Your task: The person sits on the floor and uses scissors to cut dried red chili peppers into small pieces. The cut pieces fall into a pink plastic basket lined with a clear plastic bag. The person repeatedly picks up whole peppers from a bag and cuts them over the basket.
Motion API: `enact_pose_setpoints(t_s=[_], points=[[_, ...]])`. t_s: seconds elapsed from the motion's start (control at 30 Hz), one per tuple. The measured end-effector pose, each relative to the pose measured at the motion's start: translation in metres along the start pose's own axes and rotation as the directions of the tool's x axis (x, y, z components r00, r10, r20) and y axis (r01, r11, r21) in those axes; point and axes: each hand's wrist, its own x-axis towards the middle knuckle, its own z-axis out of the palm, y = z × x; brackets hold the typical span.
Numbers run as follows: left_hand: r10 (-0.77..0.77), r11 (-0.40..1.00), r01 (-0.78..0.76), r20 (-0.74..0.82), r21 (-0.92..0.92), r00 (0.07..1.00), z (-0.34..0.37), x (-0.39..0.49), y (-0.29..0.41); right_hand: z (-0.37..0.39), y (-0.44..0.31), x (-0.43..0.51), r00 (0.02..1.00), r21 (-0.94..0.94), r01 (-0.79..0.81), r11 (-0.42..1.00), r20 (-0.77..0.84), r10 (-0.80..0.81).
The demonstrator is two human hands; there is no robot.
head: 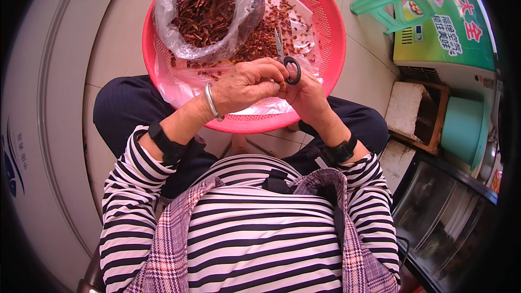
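A pair of scissors (280, 44) with black handle loops is held in my right hand (307, 95), blades pointing away from me and slightly apart. My left hand (248, 81), with a silver bangle at the wrist, has its fingertips drawn together against the right hand's fingers. A small orange-yellow spot shows there; I cannot tell what it is. Both hands are over the near part of a red plastic basket (336, 44). Inside it, a clear plastic bag (163, 20) full of dried red chillies (207, 6) stands open, and cut chilli pieces (266, 38) lie beside it on plastic sheeting (179, 85).
A green plastic stool (378, 0) and a chest freezer (435, 44) bearing writing stand at right. Below them are a worn wooden box (441, 114), a teal tub (464, 130) and a glass-fronted cabinet (443, 207). A pale panel (53, 110) runs along the left.
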Motion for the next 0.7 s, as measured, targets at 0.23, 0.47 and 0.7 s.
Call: enact_pose_setpoints(t_s=[0.23,0.47,0.7], points=[[0.141,0.978,-0.141,0.012,0.152,0.99,0.004,0.0,-0.003,-0.001,0.003,0.002,0.999,-0.042,0.002,0.999,-0.035,-0.004],[-0.329,0.913,0.267,-0.17,-0.308,0.929,-0.007,-0.002,-0.003,0.002,0.004,0.002,1.0,-0.221,-0.019,0.975,0.004,0.021],[-0.55,0.79,0.341,-0.343,-0.509,0.762,-0.018,-0.002,-0.016,-0.006,0.011,0.001,0.998,-0.458,0.04,0.888,0.058,-0.015]])
